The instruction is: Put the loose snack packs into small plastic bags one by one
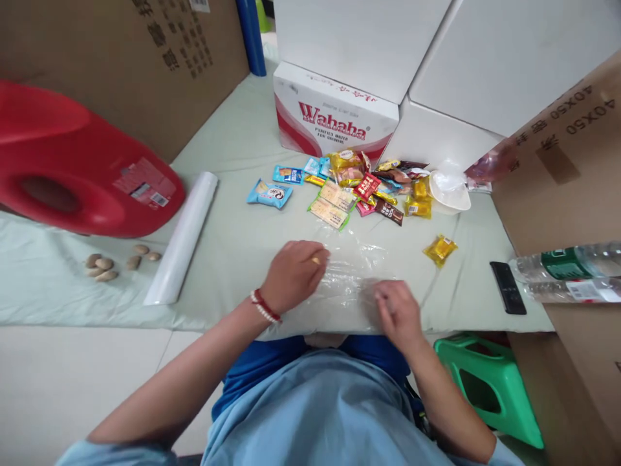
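Tabletop (pixel 233 259): bowl (pixel 458 203), plastic (pixel 449 180) apparently inside; left hand (pixel 295 275), right hand (pixel 402 314) at film (pixel 342 281).

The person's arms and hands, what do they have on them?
Light blue sleeves that stop high, leaving the forearms bare. The left hand has a red and white bracelet at its wrist and what looks like a gold ring. The right hand shows no jewellery. No gloves.

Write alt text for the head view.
A person's left hand and right hand are at clear, crinkled film on a pale-green table covering. Beyond, wrapped snacks lie heaped near a Wahaha box; a white roll lies left.
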`<state>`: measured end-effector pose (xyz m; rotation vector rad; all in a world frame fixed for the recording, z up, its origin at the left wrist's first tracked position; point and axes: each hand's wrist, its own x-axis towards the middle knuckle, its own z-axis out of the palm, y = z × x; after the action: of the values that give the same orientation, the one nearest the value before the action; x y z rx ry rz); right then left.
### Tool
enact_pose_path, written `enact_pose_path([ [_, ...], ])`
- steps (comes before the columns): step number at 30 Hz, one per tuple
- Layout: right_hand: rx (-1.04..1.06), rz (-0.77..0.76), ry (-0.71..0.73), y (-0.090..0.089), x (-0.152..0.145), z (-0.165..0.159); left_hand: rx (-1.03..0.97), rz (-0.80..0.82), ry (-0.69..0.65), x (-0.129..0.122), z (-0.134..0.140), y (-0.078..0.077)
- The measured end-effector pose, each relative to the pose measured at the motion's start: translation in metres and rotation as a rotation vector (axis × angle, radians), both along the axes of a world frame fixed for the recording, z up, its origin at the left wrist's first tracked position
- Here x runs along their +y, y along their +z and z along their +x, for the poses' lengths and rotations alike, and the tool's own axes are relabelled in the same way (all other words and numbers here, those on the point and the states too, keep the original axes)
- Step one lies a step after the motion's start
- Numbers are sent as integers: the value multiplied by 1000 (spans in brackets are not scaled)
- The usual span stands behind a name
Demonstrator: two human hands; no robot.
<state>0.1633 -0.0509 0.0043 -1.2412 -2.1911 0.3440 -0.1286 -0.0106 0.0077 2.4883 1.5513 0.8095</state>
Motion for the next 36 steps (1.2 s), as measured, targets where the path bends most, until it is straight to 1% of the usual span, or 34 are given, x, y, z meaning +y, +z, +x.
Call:
enact_pose_path([
  [1, -69, -25, 126, -5, -11, -8, 27, -51, -98, 7, 7, -4],
  [2, -146, -54, 233, -12, -22, -13, 59, -114, -148, 14, 12, -11],
  [4, -291, -124, 389, -28, -44, -14, 130, -239, -152, 26, 17, -28],
  [6, -383, -212, 479, -37, -63, 1, 190, -300, -124, 31, 13, -44],
  [7, -399, -260, 504, -37, -70, 12, 207, -302, -101, 31, 9, -50],
  [9, -353, -356, 520, -28, -79, 37, 221, -280, -41, 26, 0, -58],
  [11, -196, -438, 483, -12, -78, 56, 226, -265, 22, 20, -6, -60],
  [12, -97, -455, 435, -3, -73, 61, 229, -264, 43, 17, -6, -61],
  [14, 57, -403, 294, 10, -56, 55, 233, -265, 77, 12, -2, -61],
  [16, 72, -273, 170, 12, -29, 29, 228, -265, 107, 9, 4, -61],
  [18, -47, -198, 148, 3, 4, -7, 222, -265, 127, 7, 9, -62],
  [20, -206, -193, 185, -12, 39, -38, 224, -268, 146, 6, 8, -61],
  [21, -287, -209, 187, -20, 56, -47, 227, -269, 160, 5, 6, -60],
  [23, -410, -243, 122, -34, 84, -46, 235, -272, 199, 4, 0, -58],
  [24, -447, -254, 63, -39, 95, -37, 239, -274, 219, 3, -4, -57],
  [26, -477, -251, -76, -45, 111, -7, 246, -280, 252, 2, -9, -56],
  [28, -455, -212, -218, -44, 123, 24, 247, -284, 262, 1, -12, -56],
  [30, -373, -161, -347, -39, 134, 39, 236, -278, 257, 1, -12, -57],
  [31, -314, -159, -388, -35, 140, 38, 227, -271, 254, 1, -11, -57],
  [33, -216, -230, -396, -26, 153, 19, 211, -258, 248, 0, -11, -59],
  [35, -206, -320, -314, -17, 167, -17, 204, -251, 244, -2, -11, -60],
  [36, -238, -314, -270, -12, 175, -38, 204, -249, 241, -3, -11, -60],
])
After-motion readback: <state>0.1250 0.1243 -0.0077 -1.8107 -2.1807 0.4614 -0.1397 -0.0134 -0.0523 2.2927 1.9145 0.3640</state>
